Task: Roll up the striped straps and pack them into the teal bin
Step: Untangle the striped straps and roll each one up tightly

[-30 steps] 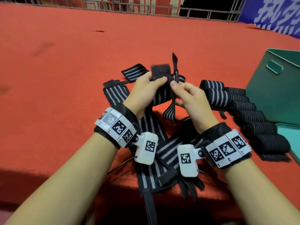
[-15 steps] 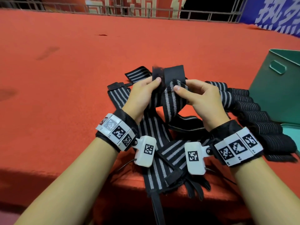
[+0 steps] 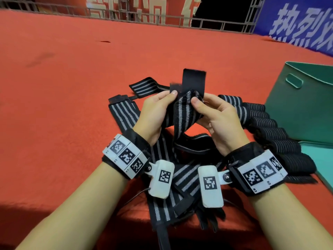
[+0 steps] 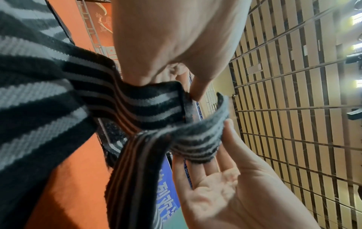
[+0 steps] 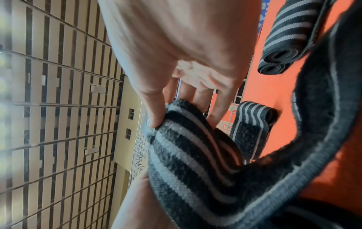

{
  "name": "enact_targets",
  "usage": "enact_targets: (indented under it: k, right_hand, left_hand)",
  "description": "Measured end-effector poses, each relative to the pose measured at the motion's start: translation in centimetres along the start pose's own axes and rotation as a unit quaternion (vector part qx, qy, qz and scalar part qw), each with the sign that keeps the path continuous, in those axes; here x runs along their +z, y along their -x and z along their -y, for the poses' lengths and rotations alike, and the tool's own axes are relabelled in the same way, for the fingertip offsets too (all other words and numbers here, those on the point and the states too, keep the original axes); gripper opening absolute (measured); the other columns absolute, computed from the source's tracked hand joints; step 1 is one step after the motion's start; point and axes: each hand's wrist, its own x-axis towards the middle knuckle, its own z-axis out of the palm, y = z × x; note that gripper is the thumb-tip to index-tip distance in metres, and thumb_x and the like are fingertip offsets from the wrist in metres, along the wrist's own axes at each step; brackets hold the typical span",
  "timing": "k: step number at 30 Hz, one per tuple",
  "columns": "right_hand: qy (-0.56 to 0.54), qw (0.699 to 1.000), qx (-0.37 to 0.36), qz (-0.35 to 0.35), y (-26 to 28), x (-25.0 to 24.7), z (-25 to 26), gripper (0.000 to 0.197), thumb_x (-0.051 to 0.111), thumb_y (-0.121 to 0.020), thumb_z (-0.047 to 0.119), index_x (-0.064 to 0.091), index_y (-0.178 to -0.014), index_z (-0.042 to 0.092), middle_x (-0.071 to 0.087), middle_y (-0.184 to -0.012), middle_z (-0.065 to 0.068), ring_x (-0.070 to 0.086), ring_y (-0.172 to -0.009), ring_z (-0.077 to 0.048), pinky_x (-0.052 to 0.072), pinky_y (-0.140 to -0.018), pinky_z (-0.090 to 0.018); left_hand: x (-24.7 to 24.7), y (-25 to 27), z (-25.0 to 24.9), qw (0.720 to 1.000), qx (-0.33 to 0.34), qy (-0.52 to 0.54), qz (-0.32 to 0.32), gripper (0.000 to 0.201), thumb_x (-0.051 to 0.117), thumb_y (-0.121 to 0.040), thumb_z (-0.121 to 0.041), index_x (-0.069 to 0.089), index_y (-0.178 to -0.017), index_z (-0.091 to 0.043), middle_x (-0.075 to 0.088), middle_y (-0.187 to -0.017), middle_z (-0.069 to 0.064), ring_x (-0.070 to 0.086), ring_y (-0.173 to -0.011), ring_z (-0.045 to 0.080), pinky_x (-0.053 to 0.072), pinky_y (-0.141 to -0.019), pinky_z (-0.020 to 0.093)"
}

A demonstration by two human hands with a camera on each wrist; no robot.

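You have turned the strap [image 3: 182, 112] flat between both pinching hands, left hand [image 3: 155, 112] and right hand [image 3: 218, 116], ready to roll.

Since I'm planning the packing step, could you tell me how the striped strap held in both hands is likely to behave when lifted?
Probably floppy: the striped strap bends and twists between the left hand and the right hand, its tail drooping to the pile. Its knitted, fuzzy surface suggests little slipping. Likely light, as fingertip pinches hold it up.
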Motion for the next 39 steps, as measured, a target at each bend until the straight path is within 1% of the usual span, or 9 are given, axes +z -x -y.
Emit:
enact_targets:
  k: [10,14,17,22,28,30,33,37,39]
  right_hand:
    - [0.015,0.999,0.043,-0.014,-0.5,0.8,-0.8,0.019,0.074,-0.091,0.008,0.075,-0.108,0.0,0.076,-0.095,-0.006,0.072,-0.086,-0.016,0.061,-0.076,-0.03]
    - [0.027,0.998,0.035,-0.042,-0.7,0.8,-1.1,0.018,0.079,-0.087,0.008,0.076,-0.103,0.001,0.078,-0.091,-0.006,0.074,-0.085,-0.019,0.061,-0.078,-0.033]
    - [0.043,0.998,0.033,-0.044,-0.5,0.7,-1.2,0.019,0.08,-0.086,0.008,0.076,-0.103,0.002,0.079,-0.094,-0.009,0.076,-0.09,-0.022,0.061,-0.086,-0.037]
    - [0.051,0.997,0.041,-0.041,0.0,0.7,-1.3,0.021,0.081,-0.085,0.009,0.075,-0.104,0.004,0.079,-0.096,-0.011,0.076,-0.097,-0.027,0.06,-0.094,-0.043]
    - [0.102,0.991,0.027,-0.08,-0.2,0.7,-1.4,0.038,0.091,-0.076,0.024,0.066,-0.101,0.008,0.079,-0.096,-0.008,0.076,-0.094,-0.028,0.059,-0.091,-0.054]
    - [0.179,0.979,-0.003,-0.097,-0.3,0.6,-1.4,0.048,0.092,-0.071,0.041,0.062,-0.102,0.018,0.074,-0.101,0.004,0.074,-0.094,-0.019,0.06,-0.088,-0.05]
    - [0.221,0.975,-0.021,-0.023,-0.2,0.5,-0.4,0.035,0.081,-0.085,0.041,0.069,-0.115,0.027,0.073,-0.111,0.013,0.07,-0.1,-0.006,0.058,-0.096,-0.039]
    - [0.243,0.966,-0.027,0.085,-0.5,0.0,0.6,0.028,0.068,-0.098,0.037,0.076,-0.111,0.015,0.076,-0.11,-0.015,0.07,-0.109,-0.031,0.05,-0.104,-0.054]
    - [0.24,0.964,-0.035,0.11,-0.4,-0.2,0.6,0.025,0.064,-0.102,0.032,0.075,-0.113,0.013,0.076,-0.112,-0.012,0.07,-0.111,-0.03,0.052,-0.104,-0.05]
  left_hand:
    - [0.6,0.4,-0.2,0.999,-0.013,0.03,-0.008,0.026,0.061,-0.1,-0.013,0.071,-0.116,0.004,0.075,-0.109,0.021,0.073,-0.086,0.024,0.061,-0.071,0.031]
    - [0.8,0.4,-0.3,0.998,-0.028,0.05,-0.01,0.03,0.054,-0.104,-0.023,0.074,-0.107,0.0,0.078,-0.098,0.015,0.075,-0.082,0.021,0.06,-0.069,0.03]
    - [0.8,0.6,-0.1,0.999,-0.027,0.043,-0.009,0.031,0.054,-0.105,-0.026,0.071,-0.1,-0.001,0.076,-0.082,0.009,0.073,-0.063,0.015,0.057,-0.056,0.023]
    - [0.8,0.6,0.4,1.0,0.013,0.013,-0.015,0.024,0.058,-0.103,-0.014,0.067,-0.114,0.005,0.074,-0.107,0.024,0.073,-0.092,0.03,0.061,-0.086,0.041]
    - [0.9,0.4,0.2,1.0,0.026,-0.002,-0.001,0.026,0.053,-0.106,-0.014,0.065,-0.117,0.005,0.072,-0.112,0.027,0.071,-0.105,0.041,0.054,-0.1,0.057]
    - [0.9,0.4,-0.2,0.999,0.04,-0.005,0.007,0.028,0.05,-0.107,-0.014,0.063,-0.122,0.006,0.07,-0.115,0.03,0.069,-0.109,0.045,0.054,-0.099,0.057]
    - [1.1,0.5,-1.0,0.998,0.057,-0.013,0.021,0.028,0.047,-0.108,-0.015,0.063,-0.121,0.004,0.072,-0.11,0.024,0.07,-0.098,0.035,0.058,-0.089,0.046]
    - [0.9,0.4,-1.9,0.996,0.081,-0.023,0.028,0.025,0.048,-0.108,-0.016,0.062,-0.115,0.005,0.07,-0.098,0.017,0.069,-0.087,0.026,0.058,-0.081,0.039]
    - [0.7,0.4,-2.1,0.995,0.09,-0.029,0.023,0.023,0.049,-0.108,-0.016,0.062,-0.113,0.002,0.069,-0.092,0.012,0.068,-0.082,0.02,0.058,-0.076,0.033]
